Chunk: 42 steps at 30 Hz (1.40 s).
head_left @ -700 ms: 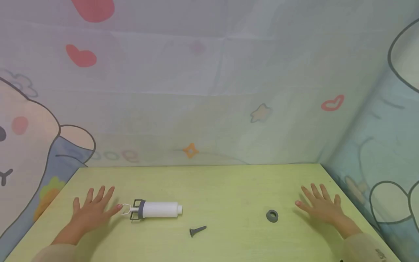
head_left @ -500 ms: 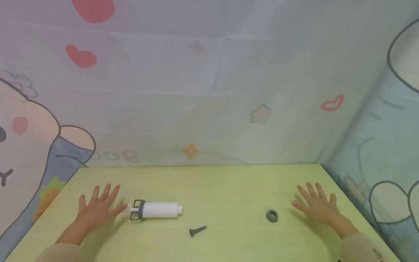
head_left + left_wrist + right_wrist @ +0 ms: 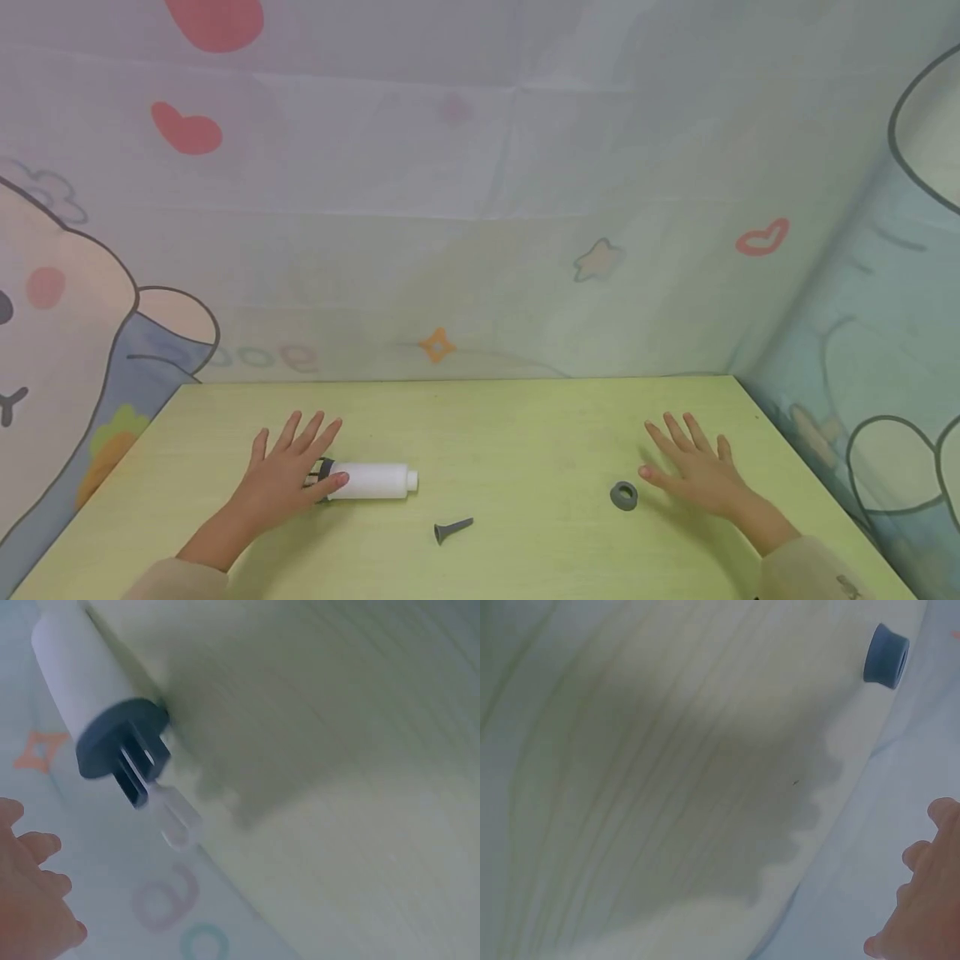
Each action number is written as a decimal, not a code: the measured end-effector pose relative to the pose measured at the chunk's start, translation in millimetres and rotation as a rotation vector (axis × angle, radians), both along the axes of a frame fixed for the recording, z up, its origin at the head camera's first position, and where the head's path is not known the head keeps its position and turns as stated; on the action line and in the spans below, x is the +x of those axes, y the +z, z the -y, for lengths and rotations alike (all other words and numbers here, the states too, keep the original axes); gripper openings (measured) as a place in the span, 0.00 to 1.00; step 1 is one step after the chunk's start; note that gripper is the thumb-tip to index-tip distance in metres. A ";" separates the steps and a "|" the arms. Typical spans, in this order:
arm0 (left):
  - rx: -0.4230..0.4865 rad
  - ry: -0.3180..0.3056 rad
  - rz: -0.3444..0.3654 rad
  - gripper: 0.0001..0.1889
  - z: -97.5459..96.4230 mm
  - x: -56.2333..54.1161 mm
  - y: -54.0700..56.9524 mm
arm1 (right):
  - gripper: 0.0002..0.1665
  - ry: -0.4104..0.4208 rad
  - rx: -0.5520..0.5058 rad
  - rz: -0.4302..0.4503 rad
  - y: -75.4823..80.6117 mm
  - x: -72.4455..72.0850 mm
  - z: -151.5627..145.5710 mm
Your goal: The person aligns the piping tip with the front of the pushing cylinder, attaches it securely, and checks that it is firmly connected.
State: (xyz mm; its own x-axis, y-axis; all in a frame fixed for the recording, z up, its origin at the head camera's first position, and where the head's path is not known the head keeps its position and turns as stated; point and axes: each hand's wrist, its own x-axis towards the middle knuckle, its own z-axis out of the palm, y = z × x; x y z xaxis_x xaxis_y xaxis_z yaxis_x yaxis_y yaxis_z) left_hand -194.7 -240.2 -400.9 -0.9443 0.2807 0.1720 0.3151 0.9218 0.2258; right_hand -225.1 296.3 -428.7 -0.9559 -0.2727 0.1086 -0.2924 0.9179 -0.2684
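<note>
Spread flat above the table, my left hand (image 3: 283,477) covers the handle end of a white syringe-like tube (image 3: 369,481) in the head view. In the left wrist view, that tube has a dark grey collar (image 3: 120,735) with finger loops and a white pull handle (image 3: 176,817); a gap separates it from the left hand (image 3: 34,889). My right hand (image 3: 693,471) hovers with straight fingers, to the right of a dark grey ring (image 3: 624,496). A small dark grey nozzle (image 3: 453,529) with a flared end lies between the hands, nearer the tube. Neither hand holds anything.
The pale yellow-green table (image 3: 525,450) has its far edge against a printed fabric backdrop (image 3: 480,208). More printed fabric (image 3: 885,333) rises along the right side.
My left hand has moved right, from beside the tube's pull handle to over it. My right hand has come left, closer to the ring. Tube, nozzle and ring stay put.
</note>
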 end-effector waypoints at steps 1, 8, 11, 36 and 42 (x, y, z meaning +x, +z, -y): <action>0.005 -0.012 -0.012 0.39 -3.9 0.6 -0.1 | 0.43 0.008 -0.002 -0.006 -0.6 0.1 1.6; 0.003 -0.106 -0.134 0.34 -27.2 3.4 -7.9 | 0.42 0.056 -0.011 -0.049 -3.6 1.8 12.3; -0.001 -0.161 -0.187 0.33 -36.0 3.2 -11.1 | 0.43 0.073 -0.032 -0.040 -3.3 3.5 17.0; 0.126 -0.464 0.145 0.13 -94.3 4.6 -27.6 | 0.44 0.307 -0.298 0.121 -5.5 8.1 26.9; 0.174 -0.453 0.207 0.15 -101.9 4.0 -32.8 | 0.41 0.303 -0.310 0.178 -5.0 8.0 28.3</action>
State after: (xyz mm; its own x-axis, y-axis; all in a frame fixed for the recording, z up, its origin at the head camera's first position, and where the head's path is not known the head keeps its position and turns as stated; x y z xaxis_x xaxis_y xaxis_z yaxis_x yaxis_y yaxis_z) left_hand -190.7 -138.3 -433.7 -0.7538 0.6527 0.0754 0.6061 0.6465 0.4633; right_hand -217.1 268.0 -433.7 -0.8493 -0.5232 0.0707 -0.4595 0.6667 -0.5868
